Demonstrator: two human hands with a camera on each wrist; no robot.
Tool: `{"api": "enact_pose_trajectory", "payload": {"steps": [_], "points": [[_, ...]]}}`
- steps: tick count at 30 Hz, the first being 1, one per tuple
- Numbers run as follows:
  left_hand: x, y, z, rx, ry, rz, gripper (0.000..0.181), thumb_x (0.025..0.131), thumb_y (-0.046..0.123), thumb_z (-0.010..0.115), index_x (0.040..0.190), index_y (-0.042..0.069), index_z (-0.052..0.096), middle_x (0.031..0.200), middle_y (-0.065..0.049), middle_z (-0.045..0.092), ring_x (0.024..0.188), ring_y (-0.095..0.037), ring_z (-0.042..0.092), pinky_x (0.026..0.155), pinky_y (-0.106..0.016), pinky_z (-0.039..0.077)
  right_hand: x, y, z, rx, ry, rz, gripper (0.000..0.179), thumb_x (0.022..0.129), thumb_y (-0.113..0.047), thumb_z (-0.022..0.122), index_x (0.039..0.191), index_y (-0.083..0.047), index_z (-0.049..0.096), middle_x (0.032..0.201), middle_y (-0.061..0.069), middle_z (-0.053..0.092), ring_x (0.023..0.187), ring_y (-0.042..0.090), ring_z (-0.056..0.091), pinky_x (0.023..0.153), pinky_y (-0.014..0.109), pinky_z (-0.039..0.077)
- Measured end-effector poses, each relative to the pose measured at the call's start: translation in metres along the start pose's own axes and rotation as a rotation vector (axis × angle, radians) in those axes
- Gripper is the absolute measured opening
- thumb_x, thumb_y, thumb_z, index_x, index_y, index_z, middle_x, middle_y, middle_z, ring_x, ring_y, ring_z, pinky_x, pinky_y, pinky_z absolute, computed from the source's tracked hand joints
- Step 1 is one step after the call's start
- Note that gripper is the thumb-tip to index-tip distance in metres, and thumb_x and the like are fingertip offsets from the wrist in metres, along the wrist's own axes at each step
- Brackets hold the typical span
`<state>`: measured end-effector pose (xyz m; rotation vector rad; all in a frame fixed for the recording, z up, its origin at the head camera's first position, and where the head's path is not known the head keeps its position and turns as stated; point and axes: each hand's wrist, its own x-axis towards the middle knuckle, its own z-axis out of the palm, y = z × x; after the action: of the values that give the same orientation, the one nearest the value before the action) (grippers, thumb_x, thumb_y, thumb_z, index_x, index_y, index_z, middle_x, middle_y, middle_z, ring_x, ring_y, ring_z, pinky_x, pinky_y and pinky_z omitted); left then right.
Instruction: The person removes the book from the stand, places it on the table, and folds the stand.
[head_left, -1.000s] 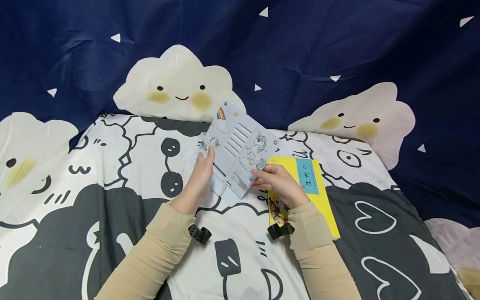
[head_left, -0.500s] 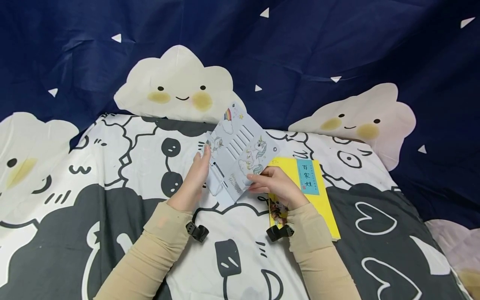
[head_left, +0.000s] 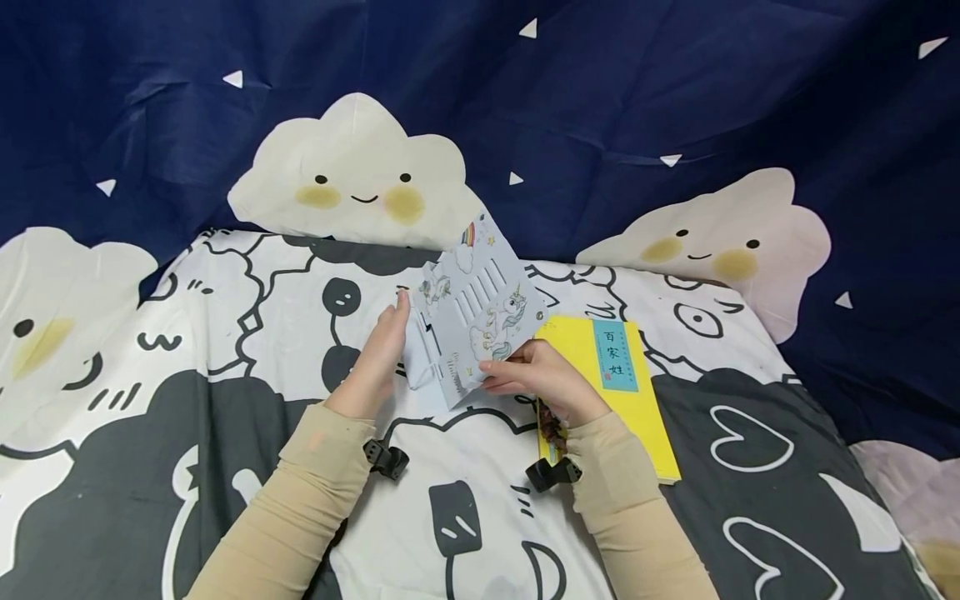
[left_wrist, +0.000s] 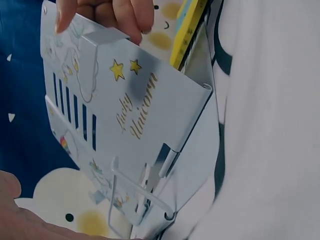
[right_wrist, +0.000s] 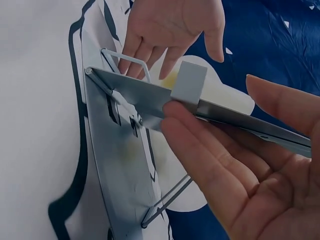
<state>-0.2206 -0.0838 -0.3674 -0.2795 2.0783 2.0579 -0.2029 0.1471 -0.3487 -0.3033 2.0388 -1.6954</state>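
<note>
A pale blue metal book stand (head_left: 487,321) printed with unicorns, a rainbow and gold lettering tilts over the bed in the head view. Its front panel leans up from a flat base plate, seen from beneath in the right wrist view. My right hand (head_left: 551,375) pinches the panel's near right edge, thumb on the printed face, fingers behind. Beside the stand's left side, my left hand (head_left: 375,358) has its fingers straight; in the right wrist view those fingertips lie near a wire arm (right_wrist: 127,59). A small folded clip (right_wrist: 190,82) sits on the panel edge by my right fingers.
A yellow book (head_left: 648,400) with a blue title label lies to the right, partly under my right forearm. The bed cover (head_left: 420,533) has a black and white cartoon print. Behind it hangs a navy cloth (head_left: 555,100) with clouds.
The stand's printed panel has swung round and tilted away from its base plate. My right hand has moved slightly left and down with it, while my left hand has shifted left, away from the panel.
</note>
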Motion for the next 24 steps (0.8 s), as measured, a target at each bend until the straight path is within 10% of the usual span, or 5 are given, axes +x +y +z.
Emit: {"api": "enact_pose_trajectory", "payload": {"steps": [24], "points": [[-0.015,0.006,0.018,-0.001,0.002,-0.067,0.086,0.099,0.067,0.027,0.161,0.013,0.001,0.167,-0.014,-0.003,0.154,-0.036,-0.004,0.12,-0.066,0.005,-0.006,-0.005,-0.001,-0.074,-0.035,-0.05,0.045,0.097,-0.012,0.062,0.136,0.008,0.051,0.125,0.028,0.064,0.112,0.044,0.065,0.095,0.044,0.055]]}}
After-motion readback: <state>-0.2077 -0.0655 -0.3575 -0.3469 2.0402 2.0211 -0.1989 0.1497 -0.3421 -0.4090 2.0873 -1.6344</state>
